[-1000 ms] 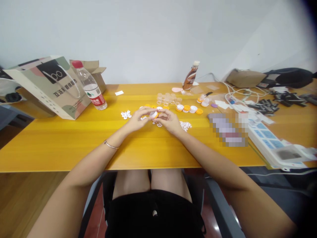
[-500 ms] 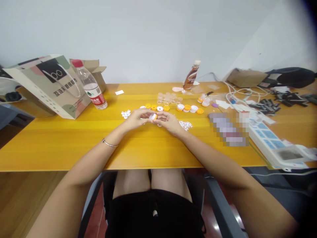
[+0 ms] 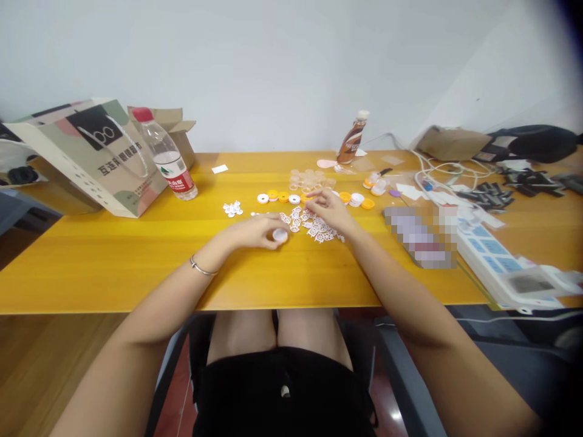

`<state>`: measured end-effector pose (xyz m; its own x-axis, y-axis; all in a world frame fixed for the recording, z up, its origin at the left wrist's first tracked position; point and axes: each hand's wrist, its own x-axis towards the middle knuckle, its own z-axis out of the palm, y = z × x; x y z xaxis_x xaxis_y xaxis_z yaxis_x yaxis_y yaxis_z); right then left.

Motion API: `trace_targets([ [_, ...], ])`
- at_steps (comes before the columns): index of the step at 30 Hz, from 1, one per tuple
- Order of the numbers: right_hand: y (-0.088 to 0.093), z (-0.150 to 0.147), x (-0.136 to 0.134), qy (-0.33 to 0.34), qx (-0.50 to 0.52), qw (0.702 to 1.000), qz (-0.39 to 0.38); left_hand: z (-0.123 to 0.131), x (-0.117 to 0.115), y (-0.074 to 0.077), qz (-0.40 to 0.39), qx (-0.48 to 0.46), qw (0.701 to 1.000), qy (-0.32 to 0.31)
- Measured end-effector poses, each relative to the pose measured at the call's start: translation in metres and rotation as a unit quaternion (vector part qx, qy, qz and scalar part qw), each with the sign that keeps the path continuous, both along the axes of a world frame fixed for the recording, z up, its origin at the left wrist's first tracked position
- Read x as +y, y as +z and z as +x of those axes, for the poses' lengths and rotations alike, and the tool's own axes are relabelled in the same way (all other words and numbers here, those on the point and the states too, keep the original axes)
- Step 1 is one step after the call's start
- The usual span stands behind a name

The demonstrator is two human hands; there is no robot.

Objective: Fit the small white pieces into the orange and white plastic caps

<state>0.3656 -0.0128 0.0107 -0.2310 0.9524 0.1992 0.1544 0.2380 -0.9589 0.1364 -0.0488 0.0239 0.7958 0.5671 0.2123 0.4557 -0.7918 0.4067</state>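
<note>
My left hand rests on the yellow table with its fingers curled round a small white cap. My right hand reaches further back, fingertips pinched at the row of orange and white caps. A scatter of small white patterned pieces lies between the two hands. Several clear little cups stand behind the row. A small cluster of white bits lies to the left.
A paper bag, a water bottle and a cardboard box stand at the back left. A brown drink bottle stands at the back. Cables, black parts and a white power strip crowd the right side.
The hands were together on one small cap. Now they have parted: the left stays low with the white cap, the right has moved back to the row of caps, uncovering the white pieces.
</note>
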Motion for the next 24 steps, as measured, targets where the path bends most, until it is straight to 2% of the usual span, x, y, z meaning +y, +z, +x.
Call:
trace_targets([
  [5,0.006,0.011,0.007,-0.049,-0.062,0.996,0.043,0.005,-0.006,0.000,-0.011,0.043,0.998,-0.038],
  [7,0.008,0.014,0.007,-0.058,-0.085,0.993,0.060,0.003,-0.005,0.002,-0.004,0.030,0.999,-0.021],
  [10,0.013,0.020,0.007,-0.072,-0.154,0.983,0.067,-0.001,0.001,-0.002,0.046,0.008,0.998,0.035],
  [13,0.018,0.029,0.007,-0.028,-0.252,0.967,0.029,-0.004,0.011,-0.013,0.106,0.009,0.992,0.074],
  [15,0.020,0.035,0.008,-0.010,-0.308,0.951,0.008,-0.005,0.016,-0.020,0.126,0.016,0.988,0.085],
  [20,0.016,0.046,0.014,-0.090,-0.403,0.910,0.020,-0.003,0.018,-0.030,0.126,0.030,0.987,0.092],
  [24,0.009,0.044,0.017,-0.054,-0.415,0.908,0.000,0.000,0.017,-0.032,0.120,0.028,0.988,0.090],
])
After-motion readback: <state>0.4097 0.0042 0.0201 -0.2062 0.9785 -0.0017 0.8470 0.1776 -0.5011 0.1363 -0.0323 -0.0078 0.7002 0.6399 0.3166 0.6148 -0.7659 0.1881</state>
